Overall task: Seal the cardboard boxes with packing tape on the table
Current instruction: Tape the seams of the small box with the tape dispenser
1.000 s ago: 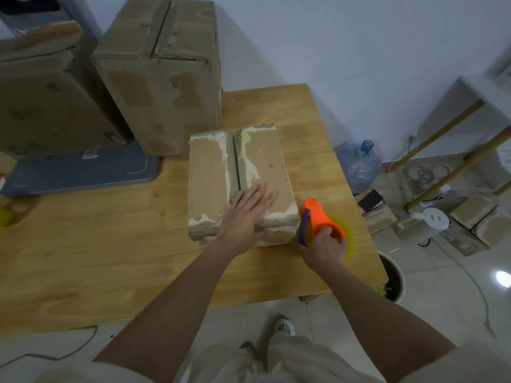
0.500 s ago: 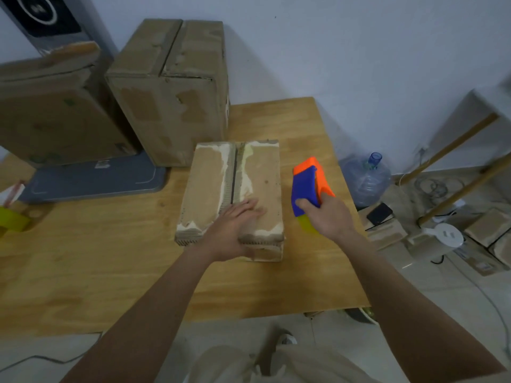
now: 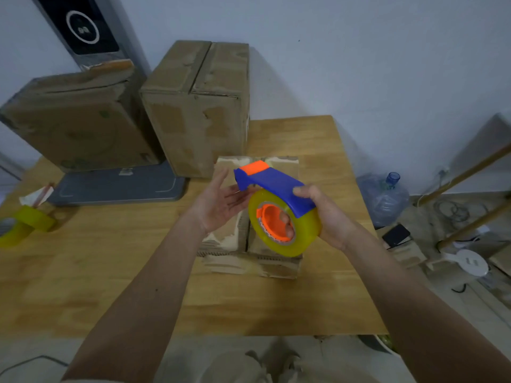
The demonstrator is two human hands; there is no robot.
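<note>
While right hand [image 3: 329, 217] grips dispenser [image 3: 276, 205], left hand [image 3: 218, 203] opens.

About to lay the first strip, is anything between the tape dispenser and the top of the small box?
Nothing visible. The tape dispenser, gripped by the right hand, hangs above the small box; the open left hand is beside it.

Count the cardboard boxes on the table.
3: a small flat box under the hands, a tall box behind it, and a large box at back left. Others may be hidden.
</note>
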